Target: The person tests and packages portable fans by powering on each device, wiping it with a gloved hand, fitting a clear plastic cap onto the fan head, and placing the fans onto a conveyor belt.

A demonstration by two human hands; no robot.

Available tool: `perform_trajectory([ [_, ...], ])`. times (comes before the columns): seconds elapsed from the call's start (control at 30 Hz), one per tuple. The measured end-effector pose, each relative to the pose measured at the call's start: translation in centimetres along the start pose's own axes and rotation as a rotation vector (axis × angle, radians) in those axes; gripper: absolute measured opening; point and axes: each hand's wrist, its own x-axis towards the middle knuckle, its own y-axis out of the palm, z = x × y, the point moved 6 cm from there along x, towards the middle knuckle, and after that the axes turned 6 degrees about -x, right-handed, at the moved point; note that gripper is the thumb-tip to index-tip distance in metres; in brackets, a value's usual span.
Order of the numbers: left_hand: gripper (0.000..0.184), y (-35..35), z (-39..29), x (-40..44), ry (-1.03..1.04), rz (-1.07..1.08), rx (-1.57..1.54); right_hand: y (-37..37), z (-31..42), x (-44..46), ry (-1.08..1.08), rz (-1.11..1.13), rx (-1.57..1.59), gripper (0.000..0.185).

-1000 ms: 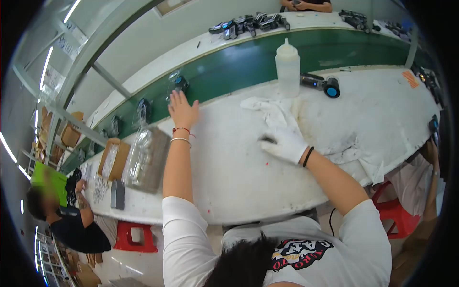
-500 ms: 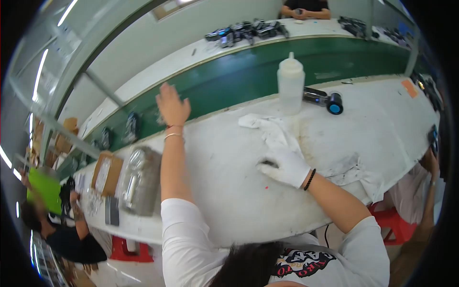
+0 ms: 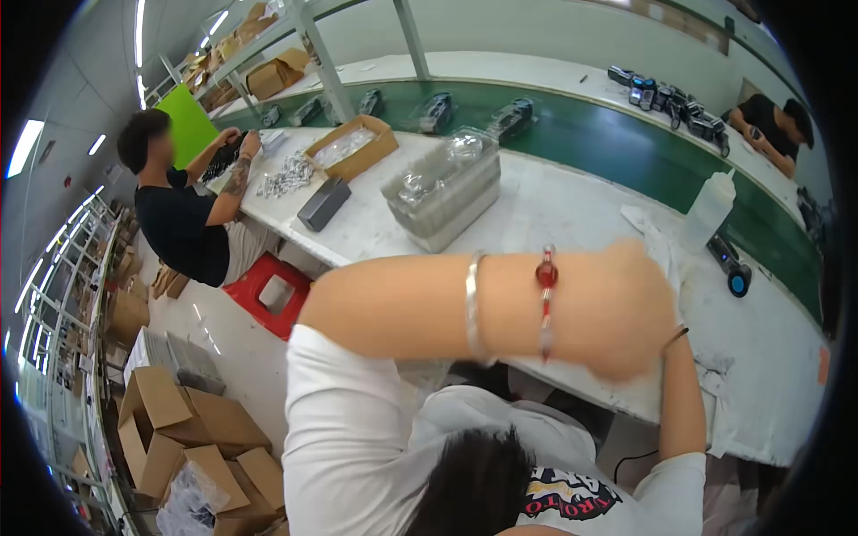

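Note:
My left hand (image 3: 633, 308), bare and blurred, is raised across my body above the white table (image 3: 527, 214). Its fingers are hidden, so what it holds, if anything, does not show. Behind it my right hand is covered; only the forearm and a dark wristband show. A white cloth (image 3: 663, 248) lies just beyond my hands. Near it stands a squeeze bottle (image 3: 711, 211), with a black device with a blue round end (image 3: 731, 268) beside it. A stack of clear plastic trays (image 3: 444, 195) sits on the table to the left of my hands.
Packed devices (image 3: 512, 119) lie along the green belt (image 3: 581, 156). An open carton (image 3: 355, 147), a grey box (image 3: 323, 205) and small metal parts are at the left. One person (image 3: 183, 196) sits left by a red stool (image 3: 271, 290); another (image 3: 770, 134) sits across the belt.
The view has swung left. My left hand has come back from the belt and now crosses in front of my right hand, hiding the white glove seen earlier.

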Motion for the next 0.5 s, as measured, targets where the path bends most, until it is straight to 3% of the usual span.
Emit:
perform_trajectory([
  [0.07, 0.021, -2.5, -4.9, -1.9, 0.236, -0.411, -0.054, 0.1, 0.4, 0.0, 0.014, -0.011, -0.012, 0.022],
  [0.17, 0.026, -2.7, -8.9, -1.5, 0.236, -0.245, 0.122, -0.9, 1.1, -0.1, 0.047, -0.041, -0.048, 0.021],
  [0.2, 0.02, -3.3, -9.1, -3.6, 0.319, -0.271, 0.031, -1.1, 2.2, -0.5, -0.029, -0.054, -0.051, 0.022],
  [0.33, 0.014, -4.2, -9.8, -7.9, 0.558, -0.908, -0.029, -1.1, 2.7, -0.7, 0.035, -0.059, 0.119, 0.023],
  [0.4, 0.012, -4.3, -10.2, -8.9, 0.601, -1.095, 0.028, -1.1, 2.2, -0.5, 0.043, -0.082, 0.114, 0.023],
  [0.47, 0.012, -3.4, -11.1, -7.6, 0.546, -0.873, -0.037, -1.0, 1.8, -0.2, 0.025, -0.077, 0.096, 0.022],
  [0.5, 0.012, -2.9, -11.5, -6.9, 0.528, -0.763, -0.074, -1.0, 8.8, -1.6, 0.013, -0.078, 0.067, 0.021],
])
